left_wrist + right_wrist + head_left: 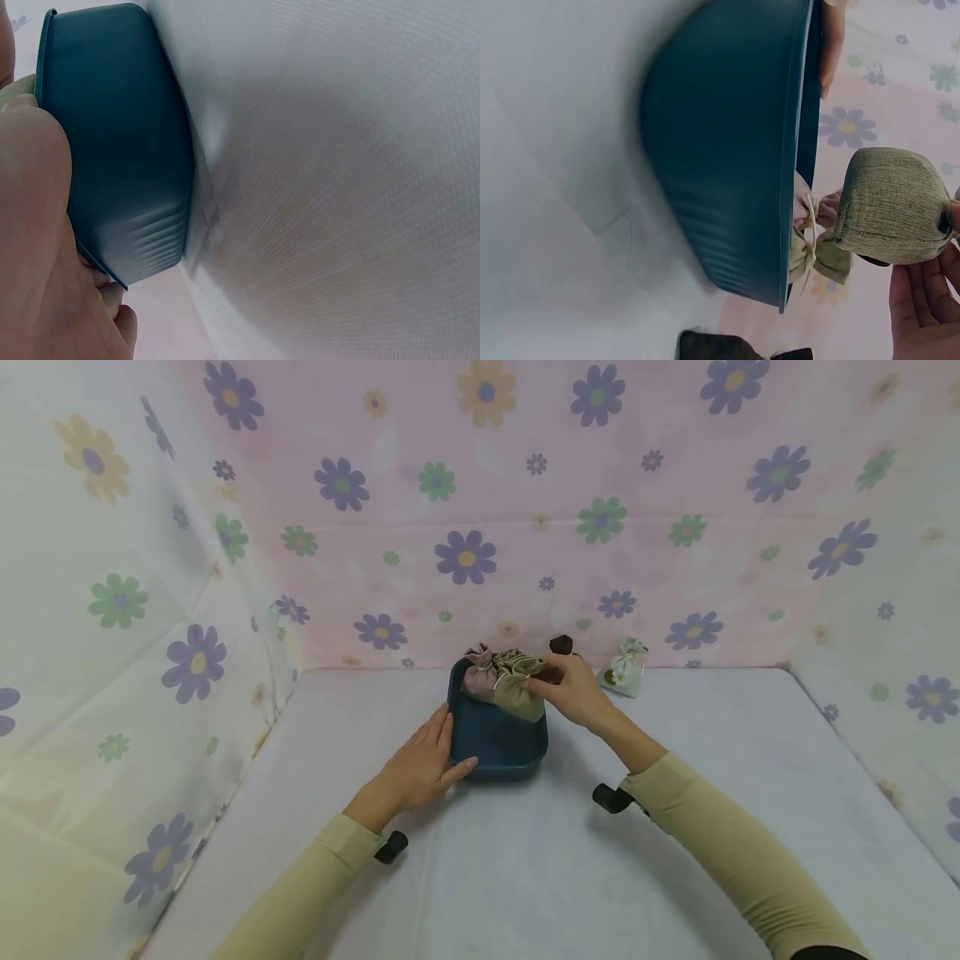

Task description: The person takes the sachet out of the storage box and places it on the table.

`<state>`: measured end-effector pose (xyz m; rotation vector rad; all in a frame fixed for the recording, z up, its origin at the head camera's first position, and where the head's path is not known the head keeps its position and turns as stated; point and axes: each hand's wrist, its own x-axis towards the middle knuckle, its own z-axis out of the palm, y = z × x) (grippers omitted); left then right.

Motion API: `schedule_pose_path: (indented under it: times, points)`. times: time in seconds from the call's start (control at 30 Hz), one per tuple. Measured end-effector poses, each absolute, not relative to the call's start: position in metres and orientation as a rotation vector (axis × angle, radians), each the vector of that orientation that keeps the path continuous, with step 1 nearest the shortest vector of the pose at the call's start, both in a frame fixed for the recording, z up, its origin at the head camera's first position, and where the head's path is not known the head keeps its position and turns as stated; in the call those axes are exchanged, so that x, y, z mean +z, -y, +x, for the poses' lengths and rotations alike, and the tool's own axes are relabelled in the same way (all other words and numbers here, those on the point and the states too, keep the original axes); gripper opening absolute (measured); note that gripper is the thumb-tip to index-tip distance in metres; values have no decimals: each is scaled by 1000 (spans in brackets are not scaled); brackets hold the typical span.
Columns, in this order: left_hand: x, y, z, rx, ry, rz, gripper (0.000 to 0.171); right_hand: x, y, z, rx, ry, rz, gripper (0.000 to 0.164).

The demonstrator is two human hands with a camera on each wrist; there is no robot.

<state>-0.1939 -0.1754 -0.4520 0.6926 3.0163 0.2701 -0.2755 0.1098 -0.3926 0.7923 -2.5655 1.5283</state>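
My right hand (573,689) pinches a green drawstring pouch (519,695) near its gathered neck, over the blue tray (498,768). In the right wrist view the held pouch (892,206) hangs beyond the tray's rim, apart from it. A pinkish pouch (478,681) sits at the tray's far end. Beside it, another green pouch (832,259) shows, tied with a light cord. My left hand (420,764) rests against the tray's left side, fingers straight along it, thumb over the near rim.
A white pouch with a daisy print (626,670) stands to the right, near the back wall. A dark pouch (561,645) is partly hidden behind my right hand. Flower-printed cloth walls (465,593) enclose the white table surface (480,868) at the back and sides.
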Motion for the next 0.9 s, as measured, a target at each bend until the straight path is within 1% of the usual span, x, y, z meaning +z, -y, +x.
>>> schedule_pose_path:
  times: [0.2, 0.63, 0.9]
  points:
    - [-452, 175, -195, 254, -3016, 686, 97, -390, -119, -277, 1537, 2576, 770, 20]
    - [-457, 177, -197, 298, -3016, 673, 99, -387, -141, -277, 1528, 2601, 720, 27]
    - [-456, 176, -196, 296, -3007, 667, 99, -391, -159, -282, 1514, 2612, 674, 25]
